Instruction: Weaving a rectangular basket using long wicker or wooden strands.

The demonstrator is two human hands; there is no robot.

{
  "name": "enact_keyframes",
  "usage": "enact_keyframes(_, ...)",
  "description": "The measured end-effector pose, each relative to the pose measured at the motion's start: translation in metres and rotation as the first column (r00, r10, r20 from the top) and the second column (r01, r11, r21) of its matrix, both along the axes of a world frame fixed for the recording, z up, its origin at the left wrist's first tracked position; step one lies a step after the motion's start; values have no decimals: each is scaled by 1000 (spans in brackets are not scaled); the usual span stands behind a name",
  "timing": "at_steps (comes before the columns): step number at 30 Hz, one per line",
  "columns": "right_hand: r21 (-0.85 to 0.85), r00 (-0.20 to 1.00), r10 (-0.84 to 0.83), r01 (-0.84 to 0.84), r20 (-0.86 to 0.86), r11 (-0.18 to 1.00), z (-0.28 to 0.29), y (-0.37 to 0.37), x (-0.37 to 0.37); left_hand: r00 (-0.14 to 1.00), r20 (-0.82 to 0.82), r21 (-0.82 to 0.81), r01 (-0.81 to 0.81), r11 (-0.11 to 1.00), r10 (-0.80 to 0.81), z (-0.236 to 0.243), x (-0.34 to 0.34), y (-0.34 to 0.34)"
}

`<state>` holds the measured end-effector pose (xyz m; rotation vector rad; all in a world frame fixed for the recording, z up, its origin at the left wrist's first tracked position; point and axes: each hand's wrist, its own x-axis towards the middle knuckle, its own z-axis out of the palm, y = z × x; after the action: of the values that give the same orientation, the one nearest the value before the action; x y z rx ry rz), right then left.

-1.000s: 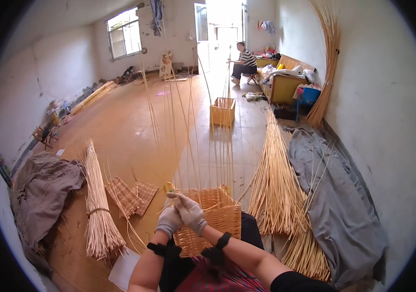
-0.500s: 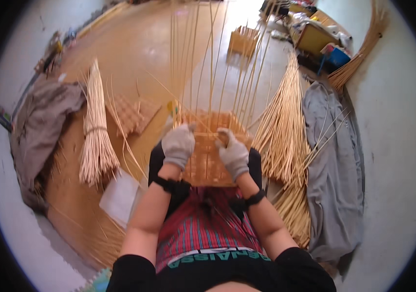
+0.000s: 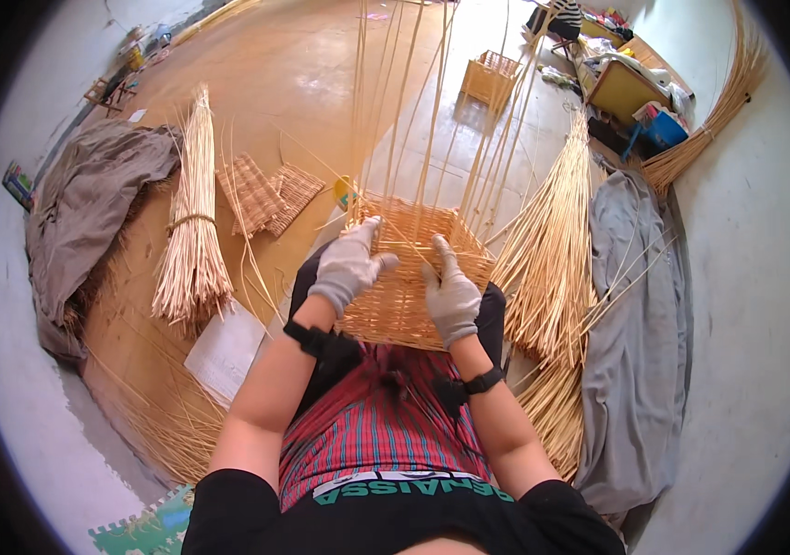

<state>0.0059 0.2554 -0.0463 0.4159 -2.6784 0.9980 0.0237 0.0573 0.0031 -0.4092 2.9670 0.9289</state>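
A partly woven wicker basket (image 3: 393, 305) rests in my lap, its long upright stakes (image 3: 427, 139) rising from the far side. My left hand (image 3: 349, 266), in a pale work glove, grips the basket's upper left edge, with the thumb stretched out over the near wall. At the right of the same edge, my gloved right hand (image 3: 454, 296) has its index finger and thumb on a thin wicker strand (image 3: 408, 242) that crosses the rim. Parts of the fingertips are hidden behind the weave.
Tied wicker bundles stand at left (image 3: 193, 222) and right (image 3: 552, 250). Woven panels (image 3: 256, 196) and a white sheet (image 3: 226, 351) lie left. Grey cloths (image 3: 104, 203) line both sides. A finished-looking basket (image 3: 490, 79) sits farther off, near a blue bin (image 3: 661, 128).
My view has shifted, so the scene sits differently in the picture. The left thumb has swung away from the rim, and the right hand has shifted slightly lower along the basket's side.
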Motion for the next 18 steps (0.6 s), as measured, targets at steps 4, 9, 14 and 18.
enact_keyframes(4,-229,988,139,-149,-62,962,5,2,21,754,-647,330,144,933,113,-23,48,27)
enact_keyframes(9,-132,868,489,-497,-91,858,-3,-13,30,908,-297,885,146,442,296,-19,70,-4)
enact_keyframes(14,-299,965,158,-90,211,950,12,-11,0,683,-303,950,267,160,664,-4,52,-61)
enact_keyframes(18,-299,949,278,-225,148,927,34,-22,10,777,-265,963,182,199,572,-24,37,-66)
